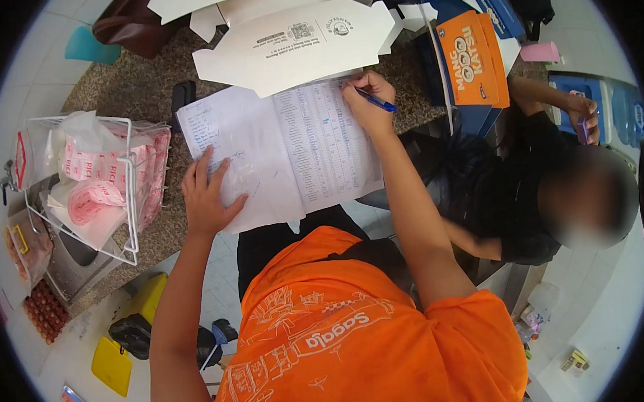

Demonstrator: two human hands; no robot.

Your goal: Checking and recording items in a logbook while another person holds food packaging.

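Note:
An open notebook or set of paper sheets (pixel 264 182) lies on the speckled stone counter, with a ruled table filled with handwriting on its right page. My left hand (pixel 210 194) rests on the left page, fingers spread. In my right hand (pixel 370 107) is a blue pen (pixel 376 99), held at the top right of the table; its tip is hidden by the fingers. A white cardboard food box (pixel 294 51), opened out, overlaps the top edge of the pages. Beside the upper left corner of the pages lies a dark phone-like object (pixel 182 103).
A white wire rack (pixel 131 180) with plastic packaging stands left, by a sink (pixel 80 251). Orange and blue boxes (pixel 474 61) stand at the right. Another person in black (pixel 527 199) sits to my right, holding a small purple object (pixel 583 131). Egg trays (pixel 45 311) are at lower left.

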